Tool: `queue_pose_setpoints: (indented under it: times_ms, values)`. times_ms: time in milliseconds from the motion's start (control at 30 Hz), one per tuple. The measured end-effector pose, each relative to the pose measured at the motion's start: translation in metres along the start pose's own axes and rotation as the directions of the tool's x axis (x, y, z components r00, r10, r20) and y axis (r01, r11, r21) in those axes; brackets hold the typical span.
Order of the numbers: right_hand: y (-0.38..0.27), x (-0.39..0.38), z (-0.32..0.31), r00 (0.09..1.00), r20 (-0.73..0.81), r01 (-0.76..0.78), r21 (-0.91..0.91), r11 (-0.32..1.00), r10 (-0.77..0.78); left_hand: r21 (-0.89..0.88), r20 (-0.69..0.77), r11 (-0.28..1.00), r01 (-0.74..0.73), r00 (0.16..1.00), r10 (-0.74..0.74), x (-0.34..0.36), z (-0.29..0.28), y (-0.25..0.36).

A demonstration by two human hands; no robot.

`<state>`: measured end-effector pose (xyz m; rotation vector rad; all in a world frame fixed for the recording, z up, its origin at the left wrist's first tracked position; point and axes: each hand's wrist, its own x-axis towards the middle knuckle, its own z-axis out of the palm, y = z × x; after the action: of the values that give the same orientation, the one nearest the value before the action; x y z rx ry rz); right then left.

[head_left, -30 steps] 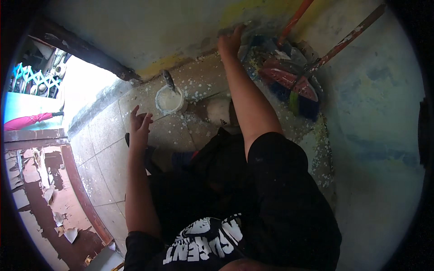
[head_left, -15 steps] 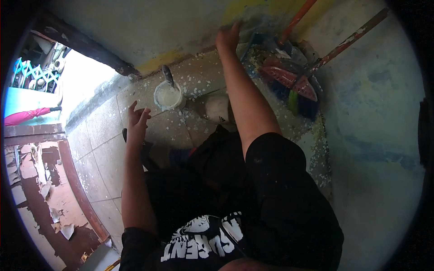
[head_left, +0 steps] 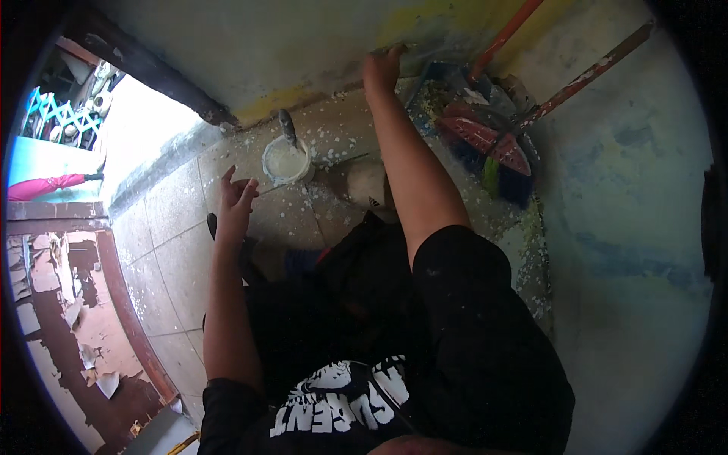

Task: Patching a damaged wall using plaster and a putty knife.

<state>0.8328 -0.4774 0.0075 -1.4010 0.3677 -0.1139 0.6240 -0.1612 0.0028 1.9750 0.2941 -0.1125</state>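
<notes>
- Right hand [head_left: 381,70]: raised at the upper centre of the frame, pressed against the base of the wall [head_left: 303,45]. The fingers are curled at the wall surface; whether they grip a tool cannot be determined.
- Left hand [head_left: 236,199]: at centre left of the frame, fingers spread open and holding nothing, positioned over the tiled floor [head_left: 174,250].
- White bucket [head_left: 287,161]: stands on the floor just right of and above the left hand, close to it but not touching. It contains a pale, thick material.
- Tool handle [head_left: 287,127]: dark, projects upward out of the bucket.
- Floor near the wall: speckled with white flakes around the bucket and toward the upper right of the frame.
- Broom [head_left: 493,152]: red head with blue bristles, lies at the upper right of the frame, right of the right forearm. Its orange handle [head_left: 504,34] leans up along the wall.
- Second long handle [head_left: 591,72]: reddish, worn, runs diagonally toward the upper right corner.
- Doorway [head_left: 136,129]: bright opening at the upper left of the frame.
</notes>
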Motion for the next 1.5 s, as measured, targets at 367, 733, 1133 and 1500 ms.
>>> queue_pose_setpoints:
  times_ms: [367, 733, 1133, 1500]
  values:
    - [0.031, 0.052, 0.008, 0.872, -0.251, 0.404, -0.118, 0.907, -0.421, -0.028, 0.0, 1.0, -0.003, 1.0, 0.003, 0.01, 0.006, 0.011]
    - [0.039, 0.025, 0.004, 0.954, -0.105, 0.249, -0.242, 0.938, -0.281, -0.019, 0.023, 1.0, -0.007, 1.0, 0.008, 0.011, 0.012, 0.012]
    - [0.009, 0.009, 0.011, 0.922, -0.12, 0.335, -0.232, 0.913, -0.368, -0.024, 0.026, 0.999, -0.024, 0.999, 0.025, 0.012, 0.009, 0.001]
    - [0.054, 0.037, 0.001, 0.901, -0.285, 0.319, -0.075, 0.945, -0.327, -0.04, 0.006, 0.999, -0.024, 1.0, 0.024, 0.013, 0.008, -0.003]
